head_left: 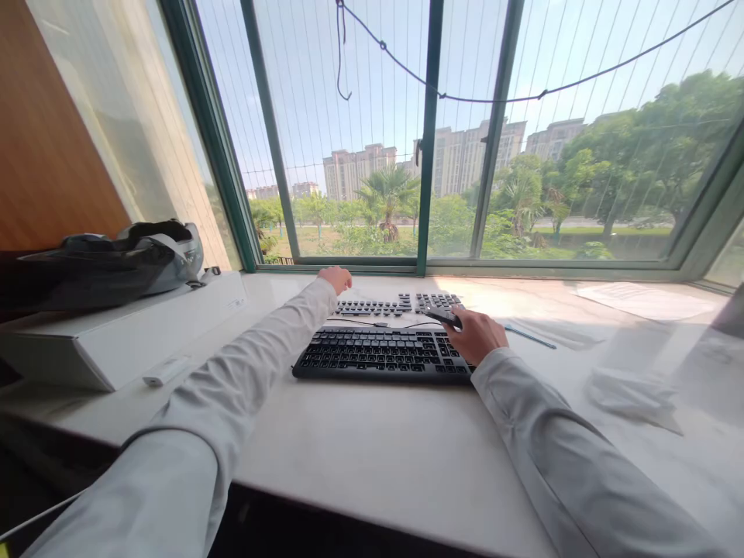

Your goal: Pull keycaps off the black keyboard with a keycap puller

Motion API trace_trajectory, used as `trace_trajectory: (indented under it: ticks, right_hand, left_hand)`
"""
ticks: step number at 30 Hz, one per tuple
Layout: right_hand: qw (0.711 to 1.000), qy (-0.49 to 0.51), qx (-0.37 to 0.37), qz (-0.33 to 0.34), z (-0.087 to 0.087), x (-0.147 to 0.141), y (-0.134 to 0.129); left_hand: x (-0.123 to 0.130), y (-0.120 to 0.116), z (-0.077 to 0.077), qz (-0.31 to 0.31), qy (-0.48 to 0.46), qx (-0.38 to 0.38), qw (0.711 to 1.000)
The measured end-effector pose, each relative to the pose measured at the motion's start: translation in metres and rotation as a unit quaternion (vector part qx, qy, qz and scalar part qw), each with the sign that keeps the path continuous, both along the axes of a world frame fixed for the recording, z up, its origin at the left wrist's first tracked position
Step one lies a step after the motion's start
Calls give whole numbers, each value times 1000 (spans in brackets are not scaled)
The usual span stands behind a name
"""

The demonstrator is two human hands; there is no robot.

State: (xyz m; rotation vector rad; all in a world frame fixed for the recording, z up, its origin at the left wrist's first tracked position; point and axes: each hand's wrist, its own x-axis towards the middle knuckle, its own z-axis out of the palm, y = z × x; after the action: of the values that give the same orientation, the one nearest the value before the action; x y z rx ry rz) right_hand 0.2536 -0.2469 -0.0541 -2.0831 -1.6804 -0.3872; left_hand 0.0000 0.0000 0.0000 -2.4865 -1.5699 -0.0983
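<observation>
Nearest the camera our two white sleeves ran out over the pale counter [372, 457]. Going left to right: a flat white box [116, 333] lay at the far left with a dark bag [105, 260] slumped on top of it, and a small white stick-like piece [167, 370] rested against the box's front edge.

Our left hand [335, 278] was stretched well forward to the back of the counter, just beside the left end of the rows of loose black keycaps [398, 304]. Its fingers were curled under, and we could not tell whether they pinched anything.

The black keyboard [380, 355] sat in front of those rows, square to us, with a thin cable running between the two. Our right hand [473, 333] rested on the keyboard's right end, fingers closed around a small dark object [445, 316] — a keycap or a puller, too small for us to say.

We judged the step in hand to be the handling of keycaps beside the board. The next move would call for a fine pinch and careful aim, so the neat rows stayed undisturbed.

Further right lay a thin blue pen-like stick [530, 335], a crumpled white cloth [631, 395] and a printed sheet [639, 298]. The key legends, the sheet's print and a small label on the box were all too small to read.
</observation>
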Motion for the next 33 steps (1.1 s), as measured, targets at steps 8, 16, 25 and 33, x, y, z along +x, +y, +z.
trace_trajectory:
  ticks: [8, 16, 25, 33]
  right_hand:
    - [983, 151, 105, 22, -5, 12, 2]
    - [901, 400, 167, 26, -5, 4, 3]
    - [809, 546, 179, 121, -13, -6, 13]
    - [675, 666, 260, 181, -1, -31, 44]
  left_hand:
    - [50, -115, -5, -137, -107, 0, 985]
    - [62, -170, -47, -182, -163, -16, 969]
    - [73, -169, -78, -253, -174, 2, 952]
    - [69, -167, -76, -232, -205, -18, 951]
